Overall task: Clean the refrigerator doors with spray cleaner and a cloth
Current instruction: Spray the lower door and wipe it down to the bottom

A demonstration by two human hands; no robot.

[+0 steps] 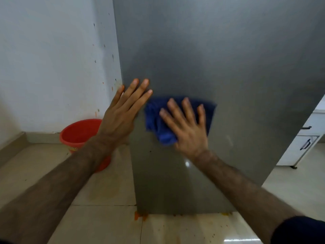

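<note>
A tall grey refrigerator door (pixel 219 59) fills the middle and right of the head view. My right hand (pixel 186 125) presses a blue cloth (pixel 158 120) flat against the door with its fingers spread. My left hand (pixel 123 110) lies flat on the door's left edge, fingers straight, just left of the cloth. The cloth is bunched under my right palm and blurred. No spray bottle is in view.
A red bucket (pixel 79 132) stands on the tiled floor (pixel 105 226) by the white wall (pixel 52 59), left of the refrigerator and partly behind my left arm. White cabinets with dark handles (pixel 306 143) stand at the far right. Orange stains mark the floor at the door's base.
</note>
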